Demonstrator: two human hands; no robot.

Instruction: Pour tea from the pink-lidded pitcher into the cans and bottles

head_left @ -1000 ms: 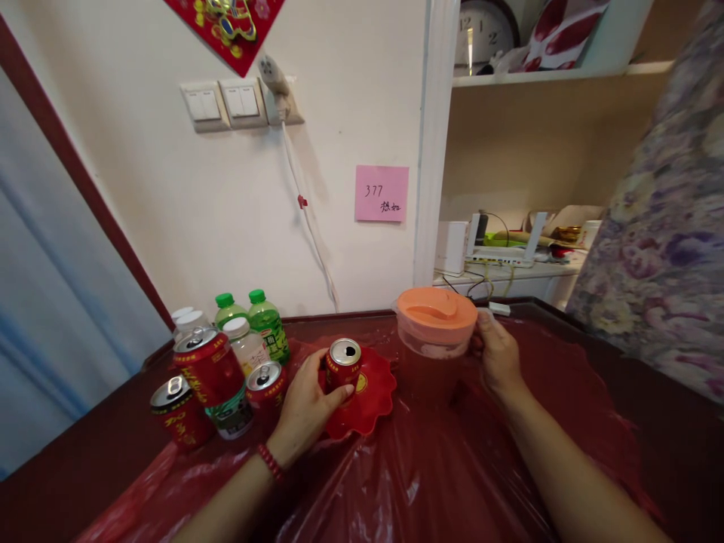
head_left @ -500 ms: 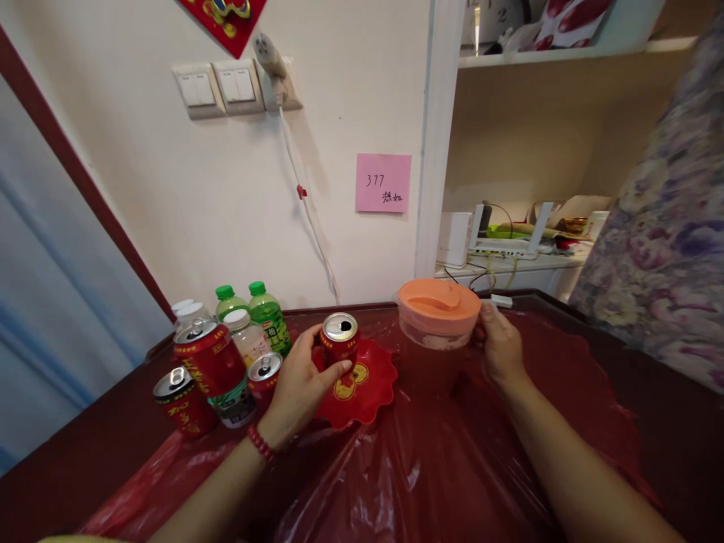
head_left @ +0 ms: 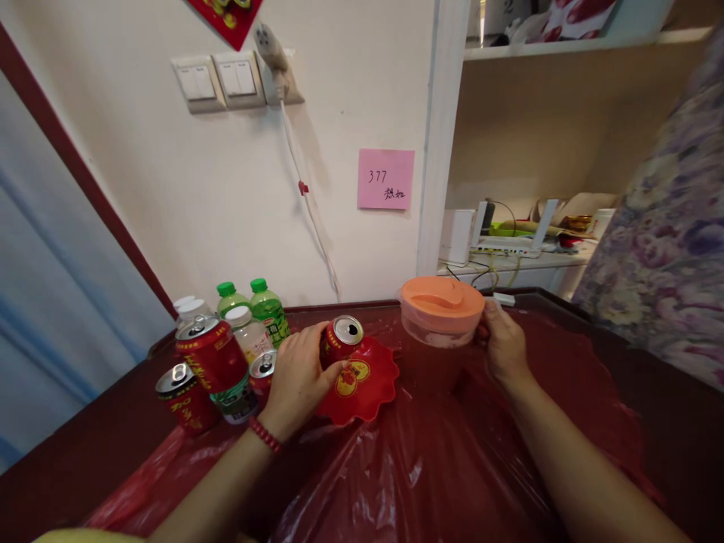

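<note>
While wrapped round the open red can at frame centre-left, left hand fingers curled and pressed on its side, thumb at the front; can tilted, top leaning toward frame right, held over the rear left edge of the red dish. Can't tell if can base touches the dish. Red bead bracelet on that wrist.

Right hand at centre-right, fingers closed round the handle of the jug; handle itself mostly hidden behind the hand. Jug upright on the table, orange lid on, clear wall, just right of the dish.

Left of the held can, near frame left-centre: cluster of more red cans, one big up front, smaller ones beside it, w/ two green-capped bottles and white-capped bottles behind, all close together. Nearest small can just beside left hand.

Red plastic sheet crinkled over dark table, covering lower middle of frame.

Upper half: pink note on wall at centre, switches + plugged cable upper left. Shelf niche at right-centre w/ router and clutter. Flowery fabric along right edge.
</note>
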